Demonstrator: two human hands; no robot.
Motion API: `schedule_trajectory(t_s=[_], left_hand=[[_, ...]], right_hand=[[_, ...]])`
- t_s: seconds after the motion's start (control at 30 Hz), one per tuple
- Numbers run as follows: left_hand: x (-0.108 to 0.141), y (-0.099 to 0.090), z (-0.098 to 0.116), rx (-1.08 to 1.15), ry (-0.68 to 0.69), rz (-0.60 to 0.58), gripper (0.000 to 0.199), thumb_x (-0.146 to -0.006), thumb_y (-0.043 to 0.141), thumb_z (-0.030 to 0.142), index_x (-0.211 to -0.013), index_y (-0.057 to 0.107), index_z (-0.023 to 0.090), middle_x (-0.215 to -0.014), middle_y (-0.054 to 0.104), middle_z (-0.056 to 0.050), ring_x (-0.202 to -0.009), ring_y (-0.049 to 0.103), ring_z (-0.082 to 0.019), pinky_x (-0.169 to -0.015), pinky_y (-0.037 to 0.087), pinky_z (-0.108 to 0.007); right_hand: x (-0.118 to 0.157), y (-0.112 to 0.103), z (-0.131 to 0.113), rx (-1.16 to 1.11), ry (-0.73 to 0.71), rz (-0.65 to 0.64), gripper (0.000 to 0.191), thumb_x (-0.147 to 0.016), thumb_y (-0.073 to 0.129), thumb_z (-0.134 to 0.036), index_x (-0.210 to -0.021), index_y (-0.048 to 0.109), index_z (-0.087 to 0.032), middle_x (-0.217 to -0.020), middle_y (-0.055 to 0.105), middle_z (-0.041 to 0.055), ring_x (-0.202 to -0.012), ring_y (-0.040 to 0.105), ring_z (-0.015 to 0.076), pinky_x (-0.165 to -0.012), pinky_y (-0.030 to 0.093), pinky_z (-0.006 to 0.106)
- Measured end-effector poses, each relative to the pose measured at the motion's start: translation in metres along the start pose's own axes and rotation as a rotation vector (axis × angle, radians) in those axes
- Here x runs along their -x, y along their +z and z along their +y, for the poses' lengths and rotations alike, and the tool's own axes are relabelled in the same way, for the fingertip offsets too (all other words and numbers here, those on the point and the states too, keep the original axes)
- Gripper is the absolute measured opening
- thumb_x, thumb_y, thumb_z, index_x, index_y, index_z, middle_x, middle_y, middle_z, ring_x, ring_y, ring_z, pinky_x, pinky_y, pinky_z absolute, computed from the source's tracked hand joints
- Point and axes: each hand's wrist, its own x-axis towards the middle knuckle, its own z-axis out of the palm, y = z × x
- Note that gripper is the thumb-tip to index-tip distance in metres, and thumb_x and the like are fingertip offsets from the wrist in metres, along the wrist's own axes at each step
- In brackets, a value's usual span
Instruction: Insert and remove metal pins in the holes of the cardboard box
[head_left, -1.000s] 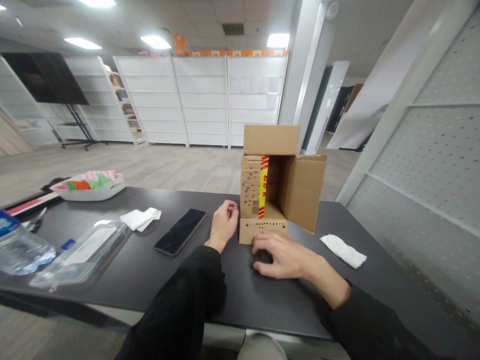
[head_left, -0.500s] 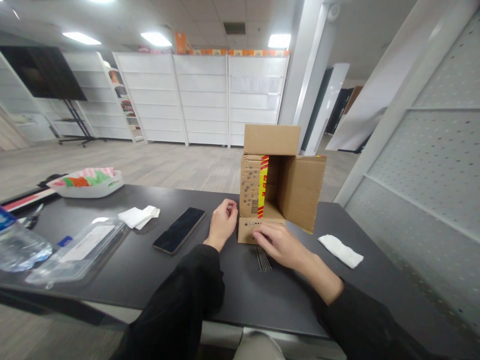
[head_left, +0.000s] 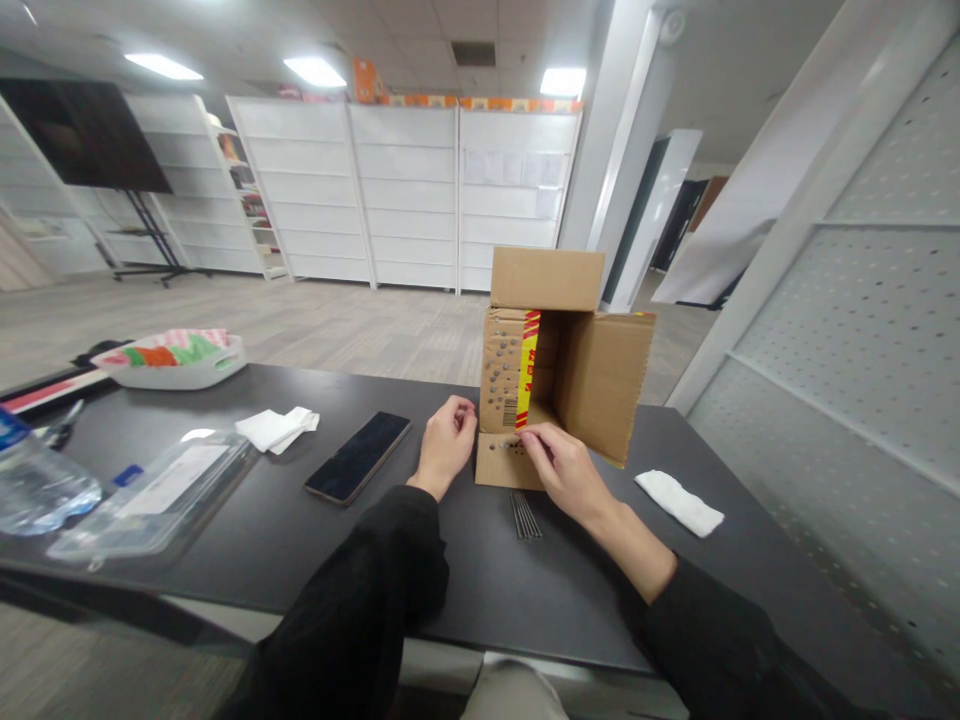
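Note:
An open cardboard box [head_left: 622, 385] stands on the dark table with its opening toward me. Grey round heads dot its left flap [head_left: 499, 350], and a row of small dark holes and heads crosses the lower flap [head_left: 491, 468]. My right hand [head_left: 566, 465] is in front of the lower flap, thumb and forefinger pinched at the upper right of that row; whatever they hold is too small to make out. Beside the left flap's edge, my left hand [head_left: 448, 440] has its fingers curled closed, their inside hidden. Several long thin nails [head_left: 525, 516] lie just below the box.
A phone [head_left: 360, 457] lies left of my left hand. Farther left are folded tissues [head_left: 277, 428], a clear plastic case [head_left: 157, 495], a water bottle [head_left: 41, 480] and a white basket [head_left: 169, 372]. Another folded tissue [head_left: 680, 502] is at the right.
My right hand has shifted slightly up and right along the lower flap, uncovering more of the nails and holes. The left hand stays in place.

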Motion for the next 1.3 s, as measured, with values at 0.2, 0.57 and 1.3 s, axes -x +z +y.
schedule_trajectory(t_s=[0.2, 0.57, 1.3], left_hand=[[0.0, 0.0, 0.002, 0.002, 0.008, 0.003, 0.012, -0.086, 0.049, 0.023, -0.087, 0.061, 0.019, -0.073, 0.065, 0.0, -0.063, 0.055, -0.012, -0.064, 0.042, -0.023], [0.0, 0.0, 0.001, 0.001, 0.001, -0.004, 0.012, -0.085, 0.049, 0.022, -0.087, 0.061, 0.02, -0.073, 0.065, 0.0, -0.064, 0.057, -0.013, -0.065, 0.043, -0.023], [0.001, -0.001, 0.002, -0.003, 0.006, 0.0, 0.013, -0.084, 0.049, 0.021, -0.087, 0.061, 0.019, -0.073, 0.065, 0.0, -0.064, 0.057, -0.012, -0.066, 0.043, -0.024]], right_hand=[[-0.001, 0.001, 0.001, 0.002, -0.002, 0.002, 0.029, -0.101, 0.04, -0.035, -0.099, 0.064, -0.02, -0.096, 0.07, 0.0086, -0.089, 0.065, 0.0209, -0.083, 0.05, 0.034], [-0.001, 0.005, 0.003, 0.025, -0.032, -0.055, 0.019, -0.097, 0.048, -0.03, -0.101, 0.064, -0.02, -0.096, 0.068, 0.0078, -0.089, 0.063, 0.0201, -0.08, 0.05, 0.034], [0.001, -0.017, -0.026, 0.098, -0.008, -0.586, 0.017, -0.077, 0.056, -0.013, -0.092, 0.062, -0.02, -0.06, 0.053, -0.0059, -0.054, 0.045, 0.0095, -0.055, 0.028, 0.023]])
